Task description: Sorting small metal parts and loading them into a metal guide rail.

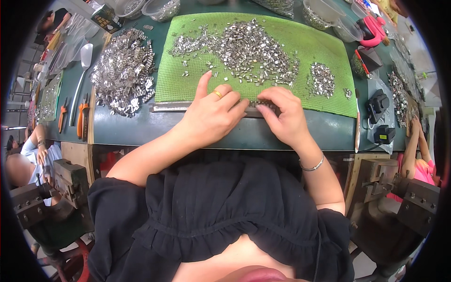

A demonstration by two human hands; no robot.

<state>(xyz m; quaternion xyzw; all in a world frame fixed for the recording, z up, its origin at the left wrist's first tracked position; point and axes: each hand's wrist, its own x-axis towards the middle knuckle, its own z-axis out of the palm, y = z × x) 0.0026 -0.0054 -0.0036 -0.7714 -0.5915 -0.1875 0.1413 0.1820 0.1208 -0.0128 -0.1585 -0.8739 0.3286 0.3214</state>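
A long narrow metal bar (171,107) lies along the front edge of the green mat (183,89). Over its middle, my left hand (211,115) is closed, thumb and forefinger pinched at the bar, little finger raised; a gold ring circles one finger. Just to the right, my right hand (285,117) curls its fingers and thumb together at the same bar. Whatever small piece may be between these fingertips is hidden. Beyond both hands a heap of small shiny metal pieces (249,49) spreads over the mat, with a smaller heap (322,80) at the right.
Left of the mat lies a big pile of metal links (123,70), then a long metal spoon (86,58) and orange-handled pliers (83,120). Clear tubs (324,14) stand behind. On the right are a pink tape dispenser (371,30) and black adapters (377,105). Co-workers sit at both sides.
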